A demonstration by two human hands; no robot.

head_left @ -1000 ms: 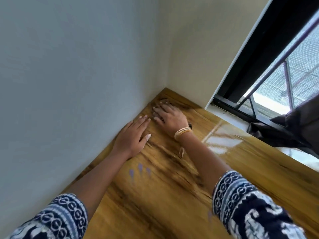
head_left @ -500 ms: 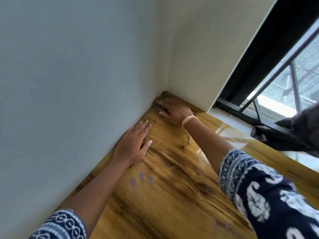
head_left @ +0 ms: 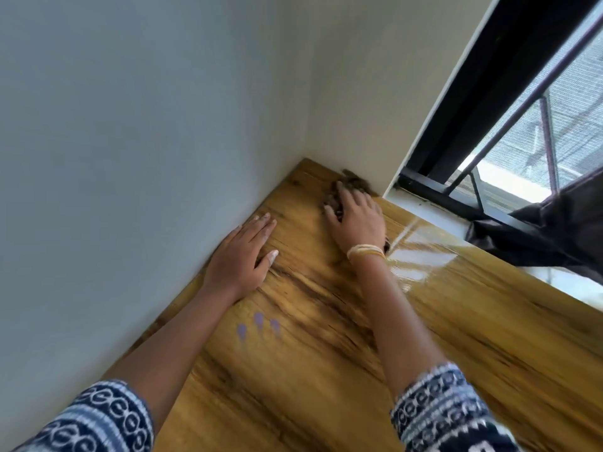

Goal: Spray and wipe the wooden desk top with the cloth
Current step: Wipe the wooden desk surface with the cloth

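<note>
The wooden desk top (head_left: 326, 370) fills the lower right and runs into a corner between two walls. My left hand (head_left: 241, 256) lies flat on the wood beside the left wall, fingers straight. Farther back, my right hand (head_left: 359, 223) presses a dark brown cloth (head_left: 354, 184) onto the desk against the far wall, near the window's edge. Most of the cloth is hidden under the palm; a tuft shows past the fingers. No spray bottle is in view.
A wet glossy patch (head_left: 414, 256) shines on the wood right of my right wrist. A black window frame (head_left: 489, 93) and pale sill (head_left: 434, 216) border the desk at the right. Dark fabric (head_left: 554, 236) hangs over the sill.
My right hand has slid the cloth out of the wall corner and rightward along the far wall toward the window. My left hand has stayed flat in place.
</note>
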